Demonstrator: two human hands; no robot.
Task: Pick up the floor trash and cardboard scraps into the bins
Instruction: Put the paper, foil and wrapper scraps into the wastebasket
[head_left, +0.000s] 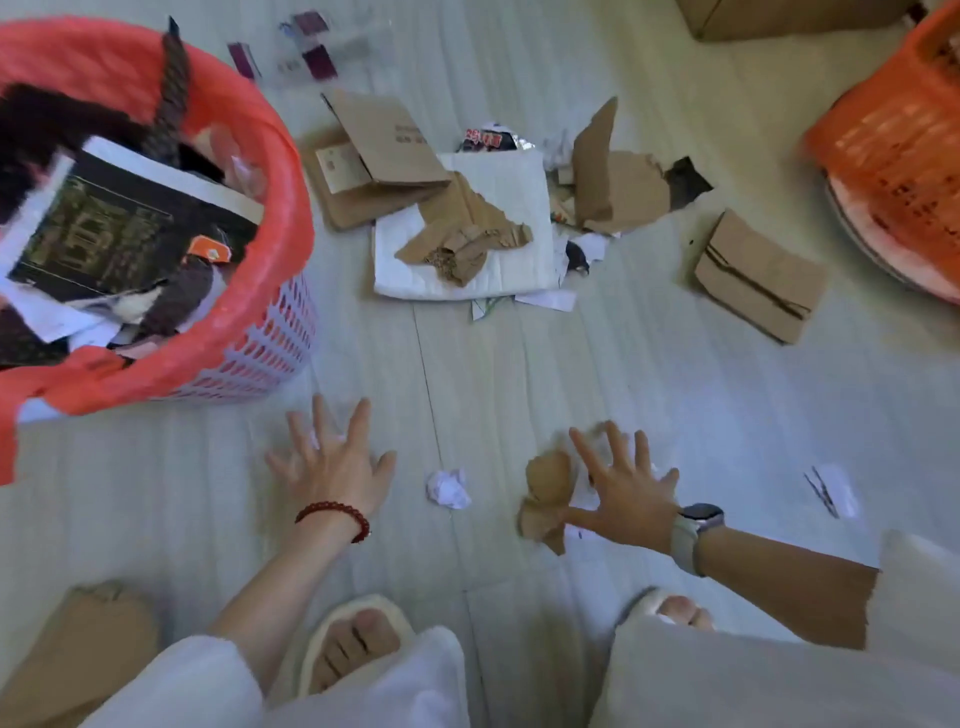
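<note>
Both hands hang spread above the floor, holding nothing: the right hand (626, 488) just over a torn cardboard scrap (545, 496), the left hand (332, 462) beside the red-lined bin (270, 332). A crumpled paper ball (448, 487) lies between them. Scrap and ball look light and crushable; pinch the scrap's raised edge.

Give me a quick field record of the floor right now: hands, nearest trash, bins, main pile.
left hand: open, fingers spread, above small white scraps on the floor
right hand: open, fingers spread, over a crumpled brown cardboard scrap
between hands: crumpled white paper ball on the floor
near bin: pink lattice bin with red liner, far left, already holding paper and a dark box
second bin: orange basket, far right
main pile: torn cardboard pieces on a white sheet, beyond the hands
separate piece: folded cardboard flap, right of the pile
</note>
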